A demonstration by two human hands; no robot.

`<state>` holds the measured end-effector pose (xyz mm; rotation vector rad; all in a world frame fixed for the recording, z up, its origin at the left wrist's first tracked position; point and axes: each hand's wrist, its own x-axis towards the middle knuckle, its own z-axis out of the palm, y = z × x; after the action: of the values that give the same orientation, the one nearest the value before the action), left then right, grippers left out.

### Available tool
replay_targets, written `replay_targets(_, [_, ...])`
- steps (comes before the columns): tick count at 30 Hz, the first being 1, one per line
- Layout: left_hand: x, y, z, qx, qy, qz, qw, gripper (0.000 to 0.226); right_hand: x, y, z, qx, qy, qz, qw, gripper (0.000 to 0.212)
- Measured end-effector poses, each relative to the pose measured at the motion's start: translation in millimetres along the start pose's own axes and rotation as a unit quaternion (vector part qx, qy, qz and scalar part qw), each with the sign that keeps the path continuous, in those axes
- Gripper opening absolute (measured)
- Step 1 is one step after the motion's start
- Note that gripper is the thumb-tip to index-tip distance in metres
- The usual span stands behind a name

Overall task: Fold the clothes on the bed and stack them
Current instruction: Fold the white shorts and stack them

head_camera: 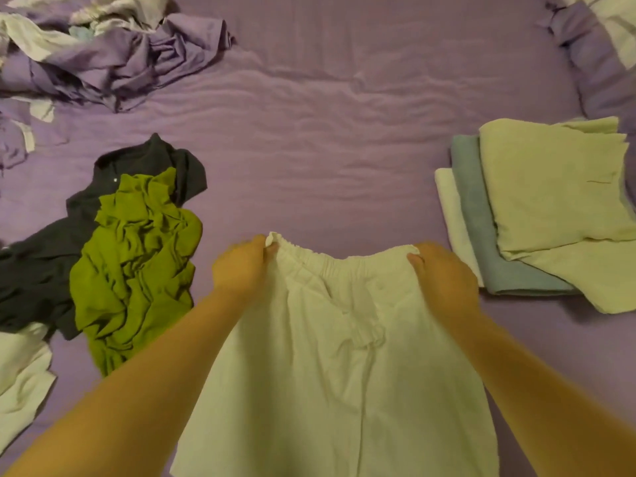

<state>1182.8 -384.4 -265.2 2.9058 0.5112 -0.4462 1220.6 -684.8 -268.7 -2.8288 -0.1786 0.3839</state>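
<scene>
Head view, and both arms are stretched out over the purple-sheeted bed (344, 132), a pair of white cotton shorts with an elastic waistband (330, 356) spread between them at the near edge. Left hand (241, 266) has one end of the gathered waistband pinched, fingers (270, 249) curled round the bunched corner; right hand (444, 273) grips the other end the same way, fingers (414, 258) tucked over the fabric. So the waistband runs straight from one set of fingertips to the other, pulled fairly taut, and the legs trail back toward the person.

Why hold it like that? Looks to me like a squaring-up grip: take the two waist corners, tension the band, and the cloth lies flat enough for a clean fold. The shorts are not yet folded at all.

Over toward the right edge sits the finished stack (537, 215): a pale yellow-green folded piece on top, a dusty blue one under it, a white one at the bottom, staggered. Kept well apart from the work, presumably so the folding space stays free.

Toward the left edge wait the unfolded pieces: a crumpled olive-green garment (137, 263) lying on a dark charcoal shirt (41, 270), a pale cloth (20, 380) near the corner. Rumpled purple bedding (113, 53) is heaped at the far left corner.
</scene>
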Motion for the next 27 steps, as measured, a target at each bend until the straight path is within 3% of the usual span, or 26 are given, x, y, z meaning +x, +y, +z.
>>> replay_targets(7, [40.6,14.8,22.4,-0.021,0.082,-0.063,0.994,0.042,47.4,16.2,12.8,-0.003,0.091,-0.011,0.996,0.032])
replay_targets(11, [52.2,29.5,28.9,-0.022,0.078,-0.102,0.992,0.032,64.4,16.0,19.9,0.005,0.066,-0.015,0.998,0.034])
replay_targets(13, [48.7,41.0,32.5,-0.036,0.135,-0.026,0.990,0.038,65.9,15.5,23.9,0.024,0.060,-0.029,0.997,0.038])
replay_targets(15, [45.1,57.0,34.4,-0.067,0.174,0.181,0.966,0.044,64.8,20.1,28.1,0.011,0.090,-0.082,0.993,0.041])
replay_targets(17, [39.3,74.0,36.4,-0.091,0.113,0.370,0.917,0.044,62.1,26.2,31.1,-0.028,0.108,-0.155,0.982,0.030])
replay_targets(19, [27.6,90.5,36.2,-0.083,-0.033,0.427,0.900,0.040,60.1,28.7,31.3,-0.043,0.083,-0.223,0.970,0.024])
replay_targets(20, [23.2,96.2,36.9,-0.082,-0.104,0.424,0.896,0.039,59.9,28.8,30.4,-0.037,0.056,-0.240,0.969,0.029])
replay_targets(22, [20.2,101.6,39.4,-0.100,-0.170,0.408,0.892,0.034,60.3,27.4,28.2,-0.017,0.008,-0.237,0.971,0.037])
replay_targets(27, [24.7,107.7,33.0,-0.254,-0.147,0.331,0.897,0.016,56.0,29.8,31.3,0.006,-0.014,-0.222,0.975,0.040])
